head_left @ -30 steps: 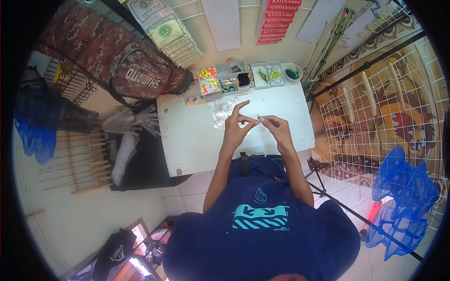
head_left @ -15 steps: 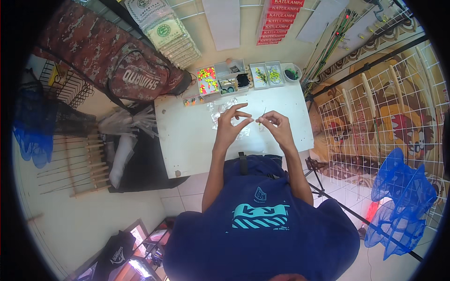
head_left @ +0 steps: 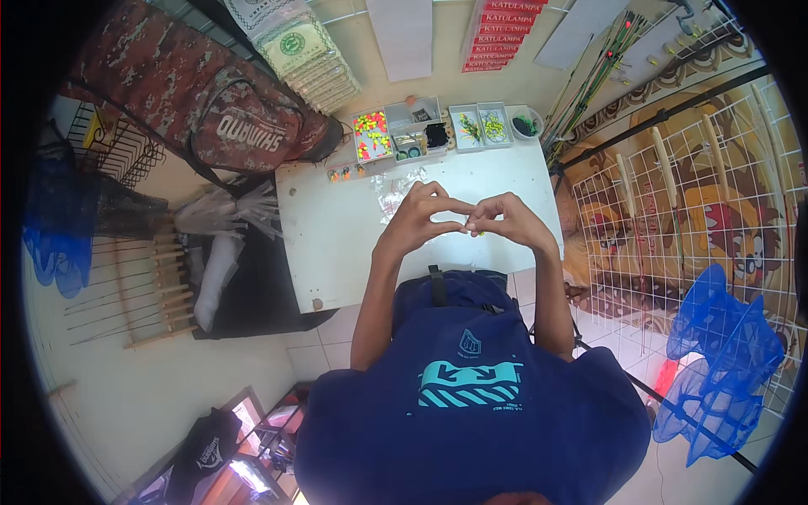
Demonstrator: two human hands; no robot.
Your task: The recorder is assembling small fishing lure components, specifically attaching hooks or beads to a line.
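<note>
Left hand (head_left: 418, 220) and right hand (head_left: 507, 220) meet fingertip to fingertip, pinched on something too small to tell, above the smooth white surface (head_left: 337, 236), near clear compartment boxes (head_left: 396, 135) of bright beads

White tabletop (head_left: 337, 244) on pale tiled floor (head_left: 328, 337); camouflage bag (head_left: 194, 93) against cream wall (head_left: 370, 80); white wire grid panel (head_left: 673, 219) and blue nets (head_left: 724, 353) at right; bright daylight.

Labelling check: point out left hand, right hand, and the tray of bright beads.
left hand (head_left: 418, 220), head view, back of the hand
right hand (head_left: 507, 220), head view, back of the hand
bead tray (head_left: 371, 135), head view, middle of the bright contents
</note>
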